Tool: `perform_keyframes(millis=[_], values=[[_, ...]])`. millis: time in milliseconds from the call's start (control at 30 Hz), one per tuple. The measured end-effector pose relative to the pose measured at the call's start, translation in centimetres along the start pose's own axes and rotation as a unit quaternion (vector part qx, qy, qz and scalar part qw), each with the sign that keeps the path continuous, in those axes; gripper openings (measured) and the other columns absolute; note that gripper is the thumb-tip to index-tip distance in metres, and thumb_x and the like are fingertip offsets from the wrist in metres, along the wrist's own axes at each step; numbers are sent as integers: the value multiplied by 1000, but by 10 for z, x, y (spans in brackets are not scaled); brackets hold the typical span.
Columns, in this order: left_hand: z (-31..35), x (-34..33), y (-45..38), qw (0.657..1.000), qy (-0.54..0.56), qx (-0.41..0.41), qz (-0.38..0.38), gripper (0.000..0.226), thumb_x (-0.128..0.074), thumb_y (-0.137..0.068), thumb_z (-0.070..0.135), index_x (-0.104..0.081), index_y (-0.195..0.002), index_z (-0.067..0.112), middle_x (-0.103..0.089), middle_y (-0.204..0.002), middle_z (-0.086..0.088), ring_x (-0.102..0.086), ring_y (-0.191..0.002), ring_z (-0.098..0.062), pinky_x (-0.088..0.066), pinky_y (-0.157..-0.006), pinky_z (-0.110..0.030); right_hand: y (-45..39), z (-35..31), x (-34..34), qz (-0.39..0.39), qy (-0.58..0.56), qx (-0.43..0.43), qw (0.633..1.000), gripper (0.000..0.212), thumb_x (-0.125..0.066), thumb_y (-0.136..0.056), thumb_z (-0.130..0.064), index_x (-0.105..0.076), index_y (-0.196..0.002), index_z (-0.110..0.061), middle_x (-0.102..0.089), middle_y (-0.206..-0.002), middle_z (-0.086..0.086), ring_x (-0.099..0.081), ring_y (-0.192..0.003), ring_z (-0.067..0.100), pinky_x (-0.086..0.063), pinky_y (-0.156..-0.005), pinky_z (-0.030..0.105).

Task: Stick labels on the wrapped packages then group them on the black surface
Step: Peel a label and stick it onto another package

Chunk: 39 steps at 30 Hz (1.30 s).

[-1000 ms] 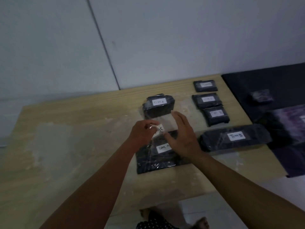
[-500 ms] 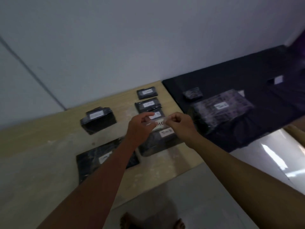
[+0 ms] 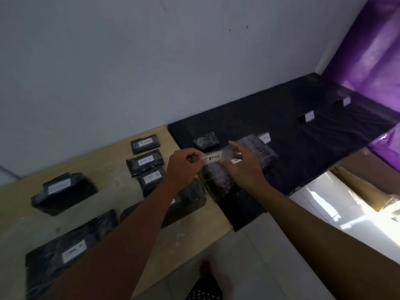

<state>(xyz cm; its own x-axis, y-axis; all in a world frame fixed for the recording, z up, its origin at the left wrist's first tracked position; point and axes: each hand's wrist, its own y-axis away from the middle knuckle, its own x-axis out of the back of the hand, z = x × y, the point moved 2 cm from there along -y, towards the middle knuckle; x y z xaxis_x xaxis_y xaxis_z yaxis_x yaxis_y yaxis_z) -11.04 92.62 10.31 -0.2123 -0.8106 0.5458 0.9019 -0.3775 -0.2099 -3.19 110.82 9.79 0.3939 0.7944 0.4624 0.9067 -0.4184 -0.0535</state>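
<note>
Shift: since half a second ago my view has swung toward 3 o'clock, and both hands now sit over the black cloth's near edge rather than the wood.
Black surface (image 3: 303,135): I see it filling 1 to 3 o'clock, butting against the wooden table (image 3: 104,169) at 9 o'clock.
Large package (image 3: 218,180): wrapped, lying under my hands at centre, on the black surface.
Table packages: at least five labelled bundles on the wood, from 8 to 11 o'clock.
Small package (image 3: 206,140): on the black cloth at 12 o'clock of my hands, apart from them.
Left hand (image 3: 184,163): fingers curled, pinching the strip's 9 o'clock end.
Right hand (image 3: 244,167): thumb and fingers pinch the 3 o'clock end, index raised.
Label (image 3: 213,157): white strip reading "TIMC", stretched between both hands' fingertips above the large package; I cannot tell whether it touches the wrap.
</note>
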Motion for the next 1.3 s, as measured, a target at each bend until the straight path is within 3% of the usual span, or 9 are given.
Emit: perform_keyframes(millis=[67,233,500,700,800,933,1067,1200,1300], values=[[0,-13,-23,1000,-6,-2,-6,14,-78,-81,19,-70,-81,31,-66,-71,14,-60,-64,2,-46,-58,-9,-20,2,12,3,20,23,1000,63,-77,-85,-25,-51,-142,-27,-51,-131,-4,-51,-114,9,-44,-97,25],[-7,-40,-76,999,-6,31,8,9,-76,-82,19,-72,-79,27,-61,-62,15,-54,-53,4,-38,-51,-7,-76,16,28,-9,64,47,997,66,-77,-85,-27,-48,-144,-21,-46,-138,1,-49,-124,15,-45,-106,34],[-19,-75,-130,994,0,105,15,11,-75,-85,27,-78,-92,19,-73,-81,5,-64,-70,-2,-50,-66,-16,-154,41,33,-63,77,35,994,65,-77,-85,-30,-48,-143,-25,-43,-141,-2,-50,-127,16,-47,-106,41],[-42,-99,-158,984,14,175,38,11,-73,-86,24,-78,-95,19,-71,-77,4,-64,-68,-10,-54,-67,-27,-216,56,18,-172,75,11,982,65,-75,-87,-33,-46,-145,-26,-41,-145,-3,-46,-129,13,-40,-106,26],[-50,-111,-172,978,31,201,54,9,-73,-86,22,-78,-93,19,-69,-73,5,-62,-66,-8,-49,-66,-24,-254,65,7,-250,104,-9,963,55,-79,-84,-35,-56,-133,-24,-52,-135,-1,-52,-121,16,-45,-99,27],[-59,-122,-185,964,35,250,79,7,-73,-85,21,-77,-89,25,-71,-76,6,-63,-70,-8,-50,-68,-23,-291,78,-9,-313,139,22,939,24,-80,-82,-32,-67,-98,-20,-60,-109,0,-58,-97,13,-45,-83,24],[-68,-128,-191,946,0,303,117,3,-74,-85,20,-76,-87,22,-70,-78,6,-61,-69,-1,-44,-63,-9,-311,93,-27,-365,146,2,919,12,-78,-85,-27,-68,-83,-20,-66,-88,-8,-61,-84,8,-44,-73,21],[-90,-134,-184,913,-86,373,138,7,-72,-84,31,-76,-84,25,-74,-85,4,-66,-81,-13,-50,-74,-25,-315,107,-48,-399,140,-15,906,7,-73,-88,-20,-68,-86,-25,-65,-86,-10,-61,-84,7,-44,-70,17],[-104,-137,-189,893,-98,414,149,7,-74,-80,35,-75,-79,28,-75,-86,6,-68,-84,-14,-54,-78,-28,-320,119,-62,-388,141,-27,910,13,-69,-88,-20,-66,-85,-33,-66,-86,-14,-64,-87,9,-53,-80,26]])
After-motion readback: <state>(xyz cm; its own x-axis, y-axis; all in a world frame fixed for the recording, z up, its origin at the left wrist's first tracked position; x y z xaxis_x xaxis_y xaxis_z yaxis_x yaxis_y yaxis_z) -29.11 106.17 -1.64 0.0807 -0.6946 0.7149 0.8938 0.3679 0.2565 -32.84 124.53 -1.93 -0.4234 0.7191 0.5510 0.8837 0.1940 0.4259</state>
